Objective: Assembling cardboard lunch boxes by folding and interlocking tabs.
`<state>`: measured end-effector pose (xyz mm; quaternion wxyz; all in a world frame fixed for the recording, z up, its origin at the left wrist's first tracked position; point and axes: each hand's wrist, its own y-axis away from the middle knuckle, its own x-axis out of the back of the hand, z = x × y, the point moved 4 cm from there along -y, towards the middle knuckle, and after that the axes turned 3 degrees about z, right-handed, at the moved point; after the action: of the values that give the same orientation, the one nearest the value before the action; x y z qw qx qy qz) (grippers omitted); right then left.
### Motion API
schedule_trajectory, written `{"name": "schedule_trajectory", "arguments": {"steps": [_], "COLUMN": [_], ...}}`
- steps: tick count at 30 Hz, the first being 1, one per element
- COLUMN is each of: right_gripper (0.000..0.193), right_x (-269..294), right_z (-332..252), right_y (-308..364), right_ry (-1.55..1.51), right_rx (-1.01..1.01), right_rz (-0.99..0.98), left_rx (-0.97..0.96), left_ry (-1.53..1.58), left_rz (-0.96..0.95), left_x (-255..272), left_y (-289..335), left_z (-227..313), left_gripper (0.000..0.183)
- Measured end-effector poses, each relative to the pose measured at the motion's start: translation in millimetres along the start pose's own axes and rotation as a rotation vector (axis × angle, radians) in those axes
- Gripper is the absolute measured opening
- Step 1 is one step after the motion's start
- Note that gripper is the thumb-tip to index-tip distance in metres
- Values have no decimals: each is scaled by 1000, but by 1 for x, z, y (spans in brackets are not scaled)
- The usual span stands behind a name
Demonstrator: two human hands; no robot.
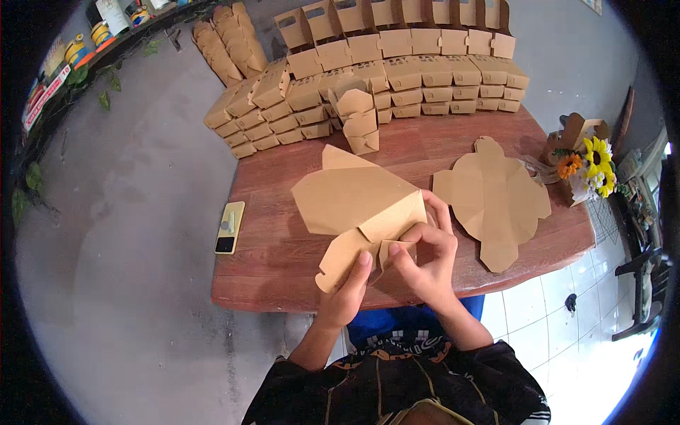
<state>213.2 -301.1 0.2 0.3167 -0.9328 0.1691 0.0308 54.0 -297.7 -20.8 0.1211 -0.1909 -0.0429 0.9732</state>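
Both my hands hold a partly folded brown cardboard box (358, 195) above the near part of the table. My left hand (343, 297) grips its lower flap, thumb on top and the other fingers hidden beneath. My right hand (429, 262) pinches a small flap at the near right corner between thumb and bent index finger, while other fingers reach behind the wall. On the table to the right lies a flat, unfolded cardboard blank (489, 202) with rounded lobes. A folded tall paper box (359, 122) stands upright beyond my hands.
Stacked brown boxes (407, 88) line the table's far side, with handled carriers (382, 39) behind and nested cartons (230, 42) at far left. A phone (229, 228) lies near the left edge of the wooden table (273, 205). Artificial flowers (591, 166) stand at the right.
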Motion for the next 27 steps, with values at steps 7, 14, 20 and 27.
{"name": "schedule_trajectory", "arguments": {"steps": [7,14,20,27], "right_gripper": [14,83,86,96], "right_x": [-4,2,14,31], "right_z": [3,7,20,17], "right_y": [1,-2,-3,-6], "right_ry": [-76,-340,-674,-277], "right_rx": [-125,-191,-537,-121], "right_rz": [39,29,-248,-200], "left_rx": [-408,-532,-699,-86], "left_ry": [-644,-773,-1044,-430], "left_rz": [33,42,-412,-793], "left_x": [-15,-6,4,26], "left_y": [7,-1,1,-1], "left_z": [32,32,27,38], "left_gripper": [24,15,29,104]}}
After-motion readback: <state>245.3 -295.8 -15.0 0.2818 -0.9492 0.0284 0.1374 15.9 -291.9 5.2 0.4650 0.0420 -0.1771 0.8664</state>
